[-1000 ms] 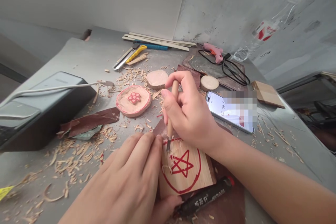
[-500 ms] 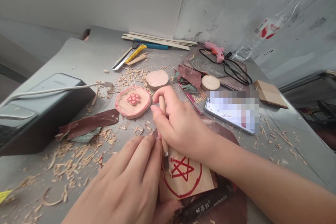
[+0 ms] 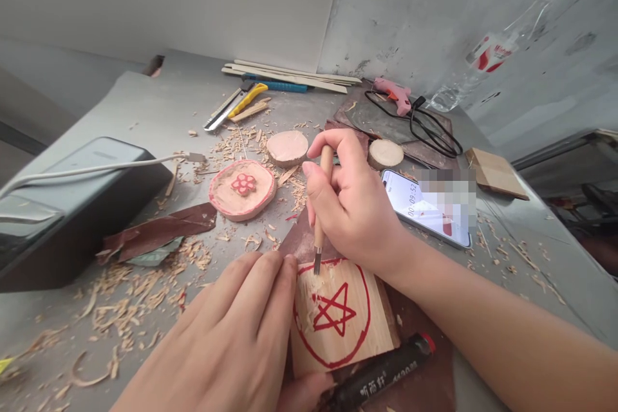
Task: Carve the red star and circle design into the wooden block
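In the head view my right hand (image 3: 355, 199) grips a wood-carving chisel (image 3: 320, 238) by its wooden handle, nearly upright. Its metal tip rests near the top edge of a square wooden board (image 3: 379, 328), which bears a red circle with a red star inside. Roughened wood shows at the circle's upper left and beside the star. My left hand (image 3: 232, 328) clasps the board's left side, fingers along the edge and thumb at the lower corner. A black marker (image 3: 386, 373) with a red end lies against the board's near edge. Brown sheet material (image 3: 437, 367) lies underneath.
Beyond the hands lie a carved wood disc (image 3: 226, 190), plain wood slices (image 3: 287, 147), a utility knife (image 3: 234, 106) and a pink glue gun (image 3: 396, 93). A phone (image 3: 405, 209) sits at right, a dark box (image 3: 96, 206) at left. Wood shavings (image 3: 130, 296) litter the table.
My right hand and the chisel have moved up and slightly right, from beside the star to the board's top edge. My left hand stays on the board.
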Available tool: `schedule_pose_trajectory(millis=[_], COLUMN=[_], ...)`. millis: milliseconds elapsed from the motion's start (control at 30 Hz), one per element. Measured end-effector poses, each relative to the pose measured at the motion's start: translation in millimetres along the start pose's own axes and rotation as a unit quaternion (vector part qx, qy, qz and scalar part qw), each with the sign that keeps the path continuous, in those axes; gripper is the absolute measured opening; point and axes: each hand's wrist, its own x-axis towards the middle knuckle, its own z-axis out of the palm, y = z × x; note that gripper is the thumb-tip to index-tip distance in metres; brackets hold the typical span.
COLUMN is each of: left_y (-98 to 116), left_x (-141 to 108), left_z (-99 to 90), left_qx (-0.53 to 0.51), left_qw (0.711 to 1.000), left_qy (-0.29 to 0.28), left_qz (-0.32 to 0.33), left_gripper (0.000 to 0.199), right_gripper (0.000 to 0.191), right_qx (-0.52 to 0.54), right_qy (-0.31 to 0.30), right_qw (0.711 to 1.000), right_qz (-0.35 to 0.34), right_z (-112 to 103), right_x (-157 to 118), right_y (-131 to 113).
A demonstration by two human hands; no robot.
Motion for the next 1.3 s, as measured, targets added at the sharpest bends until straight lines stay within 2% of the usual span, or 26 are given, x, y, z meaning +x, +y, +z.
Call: schedule_pose_trajectory(millis=[200,467,667,967,1133,1300], left_y=[0,0,0,0,0,3], left_x=[4,9,11,8,1,4], left_z=[-2.4,-3.9,-3.9,-1.8,-1.4,-3.6], left_qx=[-0.005,0.013,0.013,0.006,0.007,0.01], left_qw=[1.0,1.0,1.0,1.0,1.0,1.0], left_qy=[0.0,0.003,0.009,0.011,0.019,0.013], left_qz=[-0.005,-0.005,-0.014,-0.009,-0.009,-0.014], left_gripper=[0.056,0.056,0.055,0.056,0.061,0.054], right_gripper=[0.008,0.006,0.008,0.011,0.011,0.008], right_qx=[-0.021,-0.064,-0.022,-0.024,-0.048,-0.062], right_qy=[-0.002,-0.015,0.048,0.049,0.052,0.041], right_qw=[1.0,0.996,0.999,0.997,0.996,0.997], right_qz=[0.01,0.053,-0.011,-0.061,-0.06,-0.018], right_z=[2,3,-2,-1,-1,0], right_x=[-4,0,-1,-9,-12,-7], right_y=[-3,4,2,-4,-9,-9])
